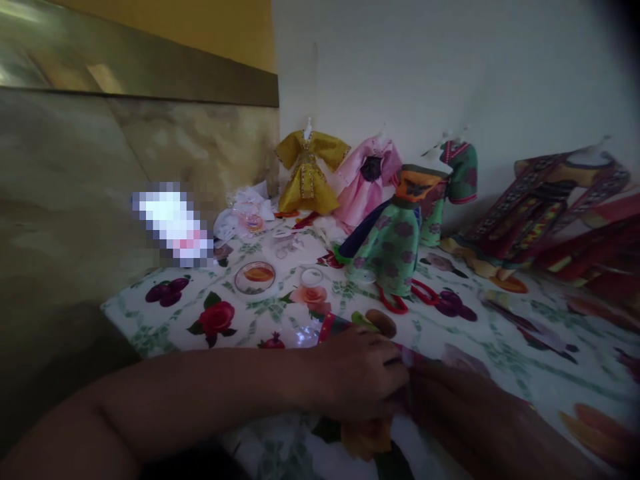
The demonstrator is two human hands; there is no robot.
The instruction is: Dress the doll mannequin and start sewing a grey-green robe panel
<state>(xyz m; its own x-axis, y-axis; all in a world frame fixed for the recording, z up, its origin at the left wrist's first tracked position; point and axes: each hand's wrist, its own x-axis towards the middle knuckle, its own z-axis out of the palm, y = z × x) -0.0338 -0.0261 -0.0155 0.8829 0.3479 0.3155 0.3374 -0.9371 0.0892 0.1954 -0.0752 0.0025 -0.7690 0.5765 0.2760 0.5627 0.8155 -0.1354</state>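
Green doll dress [387,250] blocking left hand [357,377], stone wall [65,200] beside

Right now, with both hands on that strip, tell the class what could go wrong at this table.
The left hand, working the strip, sits close below the green miniature dress, so a slip might topple it onto the red-handled scissors. A careless reach could also tip the glass dish of orange liquid onto the floral tablecloth.

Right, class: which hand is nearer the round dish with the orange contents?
The left hand is nearer the round dish, sitting below and to its right in this view. The right hand is farther off, past the left hand on the same side.
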